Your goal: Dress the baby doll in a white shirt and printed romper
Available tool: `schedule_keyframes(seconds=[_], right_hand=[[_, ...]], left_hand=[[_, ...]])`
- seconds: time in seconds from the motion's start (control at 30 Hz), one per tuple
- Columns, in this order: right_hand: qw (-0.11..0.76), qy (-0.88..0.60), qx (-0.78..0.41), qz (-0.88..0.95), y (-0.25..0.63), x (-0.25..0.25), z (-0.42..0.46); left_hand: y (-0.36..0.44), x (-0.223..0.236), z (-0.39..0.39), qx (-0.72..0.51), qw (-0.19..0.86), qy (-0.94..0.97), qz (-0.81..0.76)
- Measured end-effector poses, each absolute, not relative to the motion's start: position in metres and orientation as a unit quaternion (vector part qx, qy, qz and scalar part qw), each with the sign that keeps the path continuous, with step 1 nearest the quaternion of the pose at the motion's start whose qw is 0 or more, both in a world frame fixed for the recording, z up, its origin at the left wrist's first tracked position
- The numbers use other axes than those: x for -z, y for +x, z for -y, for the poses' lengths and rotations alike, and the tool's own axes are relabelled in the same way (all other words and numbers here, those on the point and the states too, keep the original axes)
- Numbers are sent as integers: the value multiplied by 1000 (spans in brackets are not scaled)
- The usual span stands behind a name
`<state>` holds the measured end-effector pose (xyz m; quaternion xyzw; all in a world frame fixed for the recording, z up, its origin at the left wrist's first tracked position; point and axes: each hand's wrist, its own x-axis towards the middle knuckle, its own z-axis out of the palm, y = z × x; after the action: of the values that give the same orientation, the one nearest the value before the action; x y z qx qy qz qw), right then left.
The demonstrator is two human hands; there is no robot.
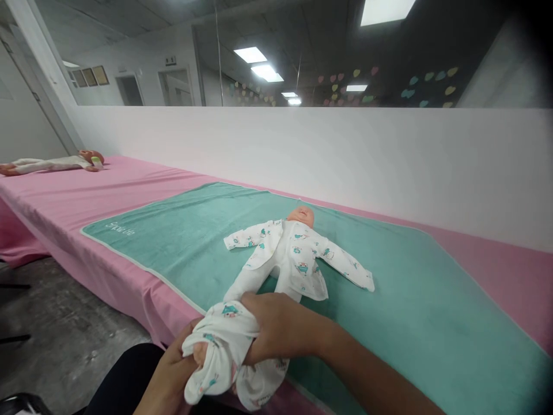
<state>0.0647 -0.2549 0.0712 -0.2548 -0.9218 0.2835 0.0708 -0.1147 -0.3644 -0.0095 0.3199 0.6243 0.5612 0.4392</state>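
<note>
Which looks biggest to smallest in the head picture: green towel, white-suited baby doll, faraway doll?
Green terry towel, white-suited baby doll, faraway white-clad doll. Distance shrinks that last one, so I'm unsure.

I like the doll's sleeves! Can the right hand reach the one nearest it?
Probably yes: only green towel lies between the right hand and that sleeve, though the hand holds the suit's bunched leg.

My right hand (279,328) is closed from above, my left hand (168,372) is closed from below, very near together, and my right forearm (371,372) lies slanted
</note>
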Motion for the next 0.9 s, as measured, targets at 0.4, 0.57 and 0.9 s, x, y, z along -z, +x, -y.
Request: schedule_keyframes(seconds=[0.4, 0.57, 0.9], right_hand=[[56, -261, -498, 825, 70, -97, 251], [169, -302, -442, 828, 67, -71, 248], [352, -311, -279, 838, 54, -56, 253]], left_hand=[[-115, 0, 334, -634, 290, 357, -622], [-124, -10, 333, -580, 364, 426, -591], [-125, -37, 371, -534, 324, 484, -613]])
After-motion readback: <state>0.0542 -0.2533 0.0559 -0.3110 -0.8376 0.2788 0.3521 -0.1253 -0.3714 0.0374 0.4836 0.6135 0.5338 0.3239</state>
